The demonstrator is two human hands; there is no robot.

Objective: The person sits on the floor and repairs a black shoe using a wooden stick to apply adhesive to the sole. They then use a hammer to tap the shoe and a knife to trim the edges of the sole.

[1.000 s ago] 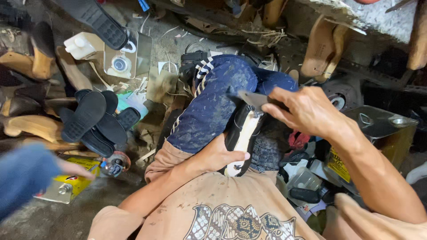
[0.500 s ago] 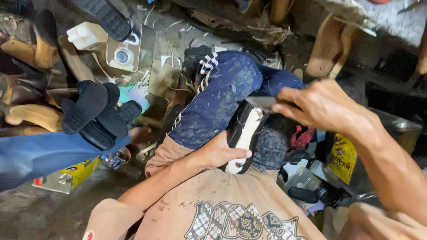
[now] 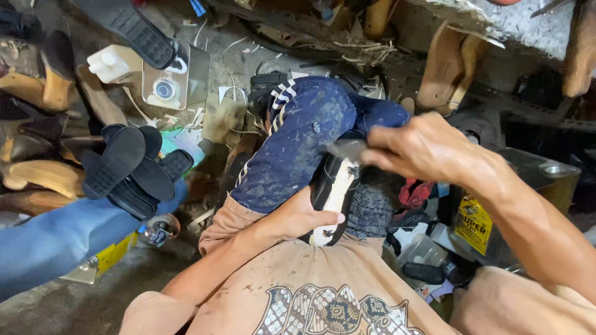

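Note:
A black shoe with a pale insole [image 3: 334,197] rests sole-up on my lap, against my dark blue trouser leg [image 3: 298,142]. My left hand [image 3: 298,217] grips the shoe from the left side at its lower end. My right hand [image 3: 428,152] is closed on a small grey flat tool [image 3: 347,150] whose tip touches the upper end of the shoe. My tan patterned shirt [image 3: 310,291] fills the bottom of the view.
Another person's blue sleeve [image 3: 62,236] reaches in from the left beside a pile of black soles [image 3: 130,170]. Wooden shoe lasts [image 3: 447,68] lean at the back. A yellow-labelled tin [image 3: 475,226], a white bottle [image 3: 112,62] and scraps lie around.
The blue-sleeved arm has reached further in from the left toward the black soles. My right hand has shifted slightly with the tool along the shoe; my left hand keeps its grip.

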